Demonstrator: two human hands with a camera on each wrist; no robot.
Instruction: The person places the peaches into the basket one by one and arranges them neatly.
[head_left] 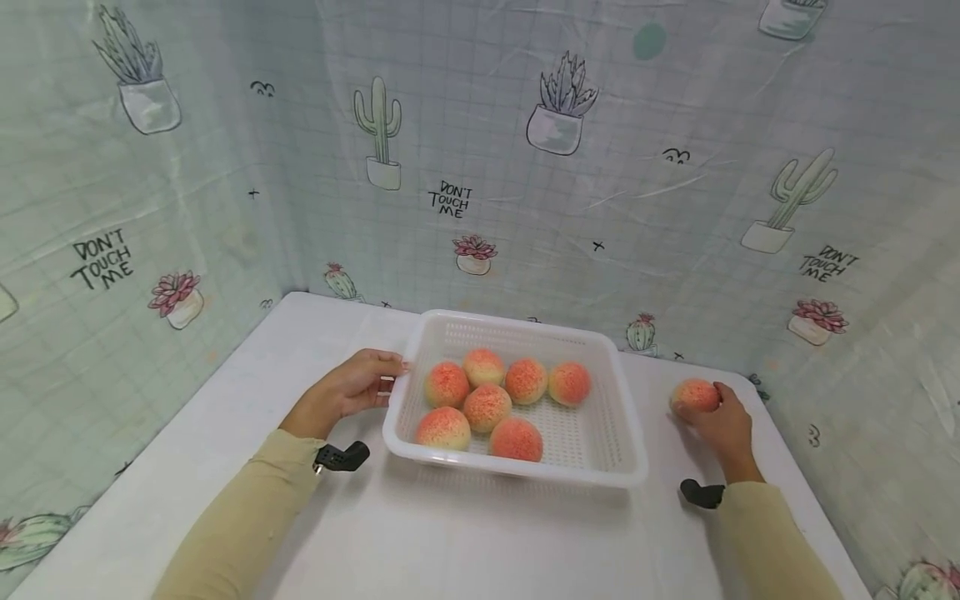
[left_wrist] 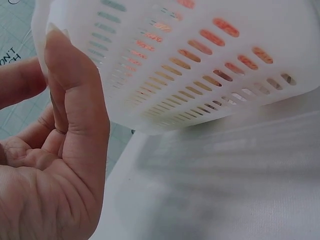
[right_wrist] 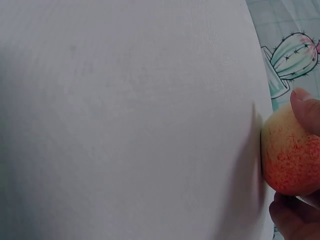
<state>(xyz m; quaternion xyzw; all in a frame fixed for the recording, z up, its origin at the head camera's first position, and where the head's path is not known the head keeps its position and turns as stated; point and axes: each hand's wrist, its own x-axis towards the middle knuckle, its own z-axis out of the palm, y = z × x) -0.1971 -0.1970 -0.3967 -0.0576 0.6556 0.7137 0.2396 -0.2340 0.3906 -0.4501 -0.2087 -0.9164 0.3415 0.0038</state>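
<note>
A white plastic basket [head_left: 600, 408] with slotted walls stands mid-table and holds several red-and-yellow peaches [head_left: 488, 407]. My left hand [head_left: 360, 383] grips its left rim, and in the left wrist view the thumb [left_wrist: 82, 95] lies along the outside of the slotted wall. To the right of the basket, my right hand [head_left: 720, 421] holds a single peach [head_left: 696, 394] between thumb and fingers. That peach [right_wrist: 290, 152] appears at the right side of the right wrist view, close against the white tabletop, with fingertips on two sides of it.
The white table [head_left: 525, 542] has its back edge close to a curtain [head_left: 480, 150] printed with cacti, which also hangs along both sides. A dark wrist camera [head_left: 343, 457] sits by the left sleeve, another dark camera [head_left: 702, 493] by the right.
</note>
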